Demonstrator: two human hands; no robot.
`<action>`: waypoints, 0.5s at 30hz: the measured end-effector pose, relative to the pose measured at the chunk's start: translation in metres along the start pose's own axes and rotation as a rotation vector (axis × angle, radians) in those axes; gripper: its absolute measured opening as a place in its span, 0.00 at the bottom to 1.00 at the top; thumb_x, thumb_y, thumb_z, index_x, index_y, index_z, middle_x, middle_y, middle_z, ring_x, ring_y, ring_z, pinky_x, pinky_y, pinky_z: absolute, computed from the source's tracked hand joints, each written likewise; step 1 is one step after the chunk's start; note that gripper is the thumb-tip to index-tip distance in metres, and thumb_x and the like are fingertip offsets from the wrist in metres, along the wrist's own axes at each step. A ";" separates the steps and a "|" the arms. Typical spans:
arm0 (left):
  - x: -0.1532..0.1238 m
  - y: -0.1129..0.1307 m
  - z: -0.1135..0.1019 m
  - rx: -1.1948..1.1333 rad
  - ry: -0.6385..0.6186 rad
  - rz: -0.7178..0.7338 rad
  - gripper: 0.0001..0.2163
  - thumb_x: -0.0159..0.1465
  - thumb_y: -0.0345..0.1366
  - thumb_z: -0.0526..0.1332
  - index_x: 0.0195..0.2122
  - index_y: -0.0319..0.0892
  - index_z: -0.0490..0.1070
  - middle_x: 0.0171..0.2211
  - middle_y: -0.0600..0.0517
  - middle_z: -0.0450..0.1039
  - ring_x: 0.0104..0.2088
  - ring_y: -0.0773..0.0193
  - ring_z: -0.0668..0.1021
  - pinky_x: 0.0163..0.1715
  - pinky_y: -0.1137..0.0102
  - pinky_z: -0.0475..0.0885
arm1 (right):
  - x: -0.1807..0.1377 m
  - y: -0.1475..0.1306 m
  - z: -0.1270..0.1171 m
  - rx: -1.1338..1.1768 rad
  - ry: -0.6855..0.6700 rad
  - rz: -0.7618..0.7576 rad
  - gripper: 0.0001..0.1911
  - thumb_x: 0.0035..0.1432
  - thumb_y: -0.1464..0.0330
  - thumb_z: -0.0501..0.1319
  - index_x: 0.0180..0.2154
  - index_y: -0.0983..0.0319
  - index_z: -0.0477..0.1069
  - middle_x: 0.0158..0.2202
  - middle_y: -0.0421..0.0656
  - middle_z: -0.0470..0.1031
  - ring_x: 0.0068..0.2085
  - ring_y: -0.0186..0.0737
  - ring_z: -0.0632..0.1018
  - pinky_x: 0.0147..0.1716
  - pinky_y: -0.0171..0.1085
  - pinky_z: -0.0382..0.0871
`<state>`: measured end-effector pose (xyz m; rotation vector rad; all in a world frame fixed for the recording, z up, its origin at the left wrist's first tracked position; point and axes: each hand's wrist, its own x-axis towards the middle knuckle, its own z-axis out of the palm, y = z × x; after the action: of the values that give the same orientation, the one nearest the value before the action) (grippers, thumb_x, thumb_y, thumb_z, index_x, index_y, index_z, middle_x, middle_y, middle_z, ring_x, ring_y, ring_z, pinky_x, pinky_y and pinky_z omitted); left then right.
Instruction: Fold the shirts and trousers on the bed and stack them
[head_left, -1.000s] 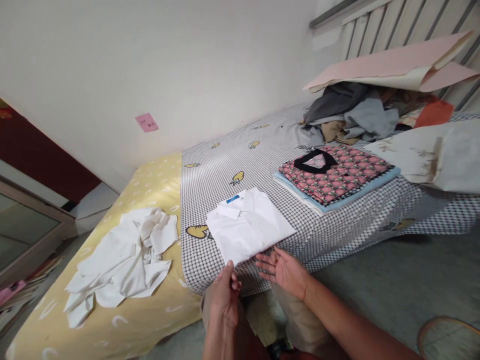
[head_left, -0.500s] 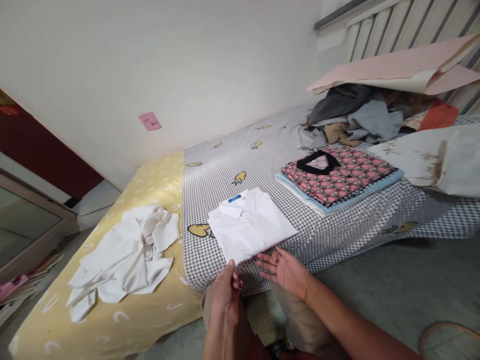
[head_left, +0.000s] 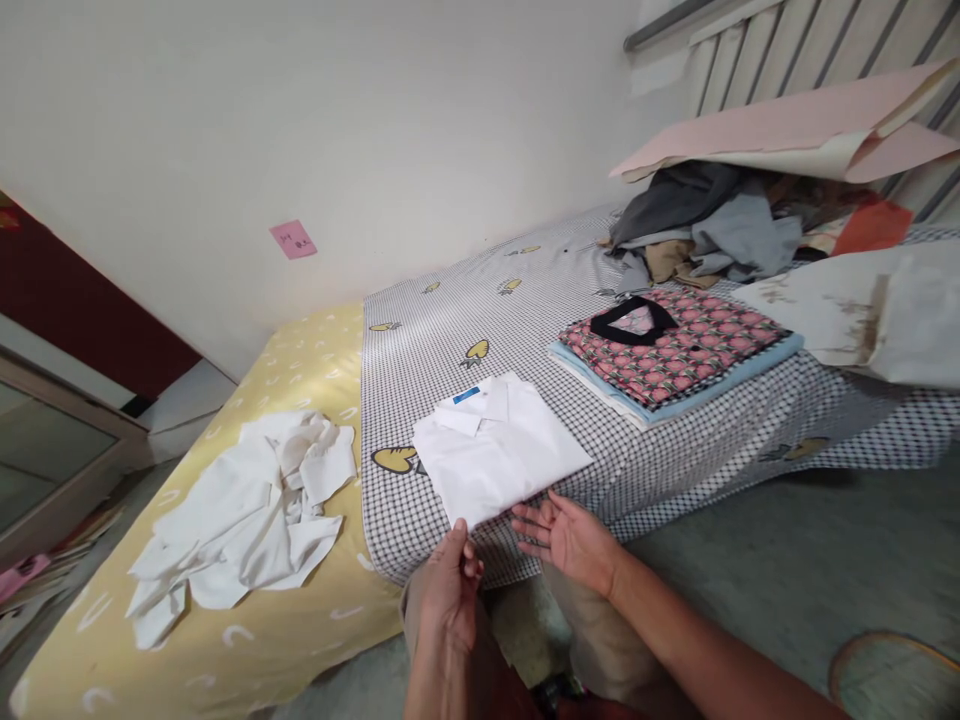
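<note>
A folded white shirt [head_left: 501, 450] with its collar and blue label facing up lies on the checked bedsheet near the bed's front edge. At its lower left corner, my left hand [head_left: 450, 580] is closed, thumb against the fabric and fingers curled, pinching the corner. My right hand [head_left: 574, 545] is palm up just below the shirt's front edge, fingers spread and holding nothing; whether its fingertips touch the cloth I cannot tell. To the right sits a stack of folded clothes, topped by a pink patterned shirt [head_left: 720, 345] with a black collar.
A crumpled white garment [head_left: 225, 520] lies on the yellow sheet [head_left: 315, 350] at left. Heaped clothes [head_left: 742, 240] lie at the back right under a pink sheet of material [head_left: 772, 125]. A stained whitish cloth [head_left: 907, 310] is at the right. The wall bears a pink note [head_left: 293, 240].
The view has shifted slightly, so everything on the bed sits a little further left. Both hands keep almost the same pose, and the white shirt stays folded in place.
</note>
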<state>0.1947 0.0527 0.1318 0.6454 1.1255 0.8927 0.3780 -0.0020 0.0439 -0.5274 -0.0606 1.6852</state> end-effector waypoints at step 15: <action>-0.003 0.002 0.001 -0.048 0.000 -0.022 0.23 0.38 0.47 0.80 0.20 0.42 0.66 0.15 0.63 0.61 0.16 0.77 0.60 0.20 0.75 0.61 | -0.001 -0.001 0.001 0.010 -0.012 -0.001 0.21 0.69 0.59 0.56 0.24 0.60 0.68 0.46 0.47 0.83 0.47 0.46 0.81 0.51 0.48 0.71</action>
<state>0.1946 0.0511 0.1348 0.5929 1.1060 0.8986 0.3785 -0.0027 0.0453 -0.5098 -0.0615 1.6872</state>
